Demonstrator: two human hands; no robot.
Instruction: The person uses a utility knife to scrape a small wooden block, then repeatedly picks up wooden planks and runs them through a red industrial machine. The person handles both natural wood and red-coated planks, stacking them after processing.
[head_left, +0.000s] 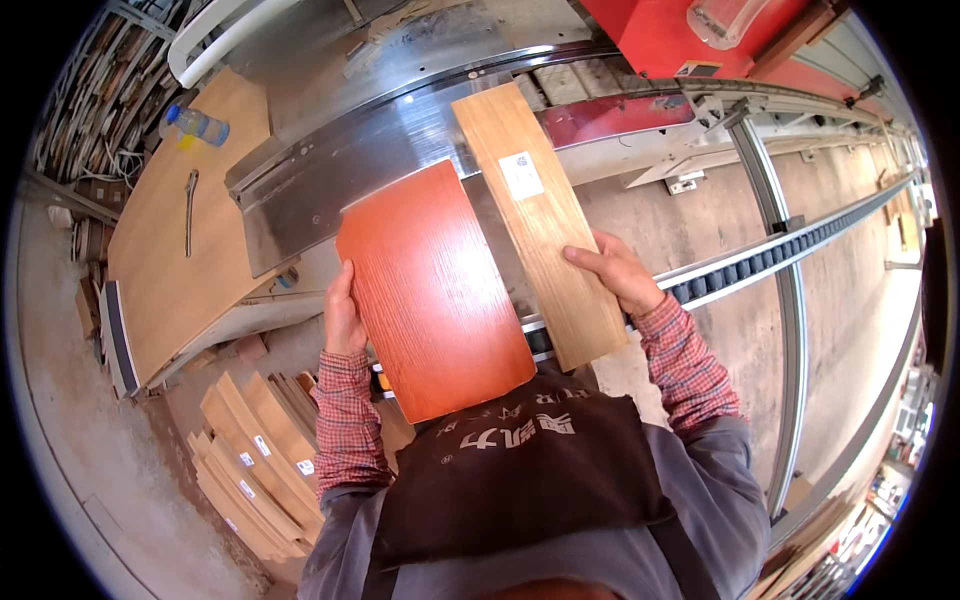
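Observation:
My left hand [343,315] grips the left edge of a reddish-orange wood-grain panel [435,290], its fingers hidden underneath. In my right hand [622,270] is a long, narrow light-brown wooden board [550,240], the thumb lying on top near its right edge. A white label [521,175] is stuck on that board toward its far end. Both pieces are tilted in front of my dark apron [520,480], side by side with a narrow gap between them. Beyond them lies the shiny metal machine table [380,150], partly covered by the far ends of both pieces.
A wooden side table [190,230] at left carries a wrench [189,215] and a bottle with a blue cap [200,126]. Labelled boards [255,450] are stacked low at left. A roller rail [760,262] runs off to the right. A red machine housing [665,40] stands at the back.

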